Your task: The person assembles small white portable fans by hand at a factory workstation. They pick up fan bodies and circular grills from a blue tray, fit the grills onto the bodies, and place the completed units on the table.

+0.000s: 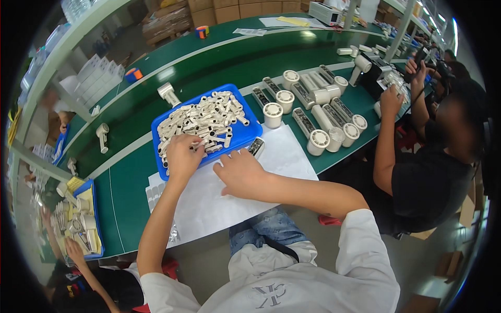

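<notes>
My left hand [182,155] is at the near edge of a blue tray [249,133], its fingers pinched on a small white plastic part among the heaped white parts [203,119]. The parts are elongated, many with a dark round spot at one end. My right hand [243,175] lies palm down over a white paper sheet [201,214], thumb and fingers apart. Just beyond its knuckles, a handheld fan handle [256,147] with exposed circuitry sticks out; the rest is hidden by the hand, so I cannot tell whether it touches the fan.
Several handheld fans [318,142] with uncovered handles lie right of the tray. Another fan [168,95] lies beyond it, and one [103,137] lies further left. A second blue tray [97,219] holds fan parts at the left. A co-worker [433,156] sits close on the right.
</notes>
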Demonstrator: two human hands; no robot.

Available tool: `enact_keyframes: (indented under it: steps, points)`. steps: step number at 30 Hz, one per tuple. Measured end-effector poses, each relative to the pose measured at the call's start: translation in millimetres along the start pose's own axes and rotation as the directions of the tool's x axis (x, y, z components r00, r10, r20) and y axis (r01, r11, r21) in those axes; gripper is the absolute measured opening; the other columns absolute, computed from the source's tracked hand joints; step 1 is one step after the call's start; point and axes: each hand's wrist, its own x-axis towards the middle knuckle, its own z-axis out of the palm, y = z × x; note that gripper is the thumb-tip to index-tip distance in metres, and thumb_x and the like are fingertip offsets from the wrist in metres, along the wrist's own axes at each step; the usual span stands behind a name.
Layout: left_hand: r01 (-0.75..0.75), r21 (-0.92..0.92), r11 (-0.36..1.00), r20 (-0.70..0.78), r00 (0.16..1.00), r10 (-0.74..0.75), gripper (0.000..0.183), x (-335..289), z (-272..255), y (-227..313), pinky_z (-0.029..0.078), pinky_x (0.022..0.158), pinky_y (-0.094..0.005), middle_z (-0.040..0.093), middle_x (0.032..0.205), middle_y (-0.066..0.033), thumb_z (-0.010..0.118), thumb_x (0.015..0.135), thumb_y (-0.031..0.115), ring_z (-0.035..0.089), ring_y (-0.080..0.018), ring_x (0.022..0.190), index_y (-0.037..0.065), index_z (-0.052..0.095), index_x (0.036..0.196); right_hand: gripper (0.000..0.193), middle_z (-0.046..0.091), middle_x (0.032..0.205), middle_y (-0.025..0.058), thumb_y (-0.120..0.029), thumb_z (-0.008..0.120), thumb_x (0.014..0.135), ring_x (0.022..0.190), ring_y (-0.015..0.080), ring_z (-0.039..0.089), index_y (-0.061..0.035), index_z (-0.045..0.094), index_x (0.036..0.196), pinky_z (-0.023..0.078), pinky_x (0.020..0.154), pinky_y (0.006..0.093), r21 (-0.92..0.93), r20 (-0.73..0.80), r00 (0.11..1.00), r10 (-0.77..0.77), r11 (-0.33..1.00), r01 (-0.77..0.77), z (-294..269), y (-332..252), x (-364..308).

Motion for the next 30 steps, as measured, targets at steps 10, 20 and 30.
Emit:
enact_keyframes:
  steps: [10,20,30]
  points:
    - [0.094,-0.605,0.791,0.205,0.978,0.040,0.024,5,-42,83,0.049,0.063,-0.0266,0.066,0.088,-0.0052,0.080,0.073,0.008,0.063,-0.0144,0.076,0.002,0.067,0.093,0.013,0.063,0.084,0.0025,-0.012,0.065,0.091,0.076,0.0087,0.060,-0.0012,0.062,0.098,0.050,0.068,0.0249,0.919,-0.159,0.910,0.383,0.394,-0.006,-24,66,-34]
    - [0.109,-0.575,0.811,0.127,0.991,-0.043,0.051,-10,-25,102,0.048,0.075,-0.0327,0.062,0.095,-0.0066,0.088,0.062,0.015,0.059,-0.0196,0.085,0.006,0.062,0.104,0.023,0.071,0.090,0.0083,-0.007,0.069,0.085,0.076,0.0133,0.066,-0.0036,0.068,0.108,0.052,0.074,0.0261,0.854,-0.200,0.952,0.230,0.518,0.055,-18,83,-49]
    - [0.235,-0.324,0.916,0.357,0.928,-0.112,0.045,-42,-7,86,0.047,0.085,-0.0395,0.061,0.101,-0.0125,0.075,0.068,0.013,0.057,-0.0314,0.099,0.004,0.061,0.110,0.020,0.063,0.091,0.0095,-0.004,0.069,0.078,0.080,0.0277,0.062,-0.0029,0.070,0.098,0.053,0.070,0.0360,0.487,-0.320,0.947,0.015,0.860,0.151,9,85,-36]
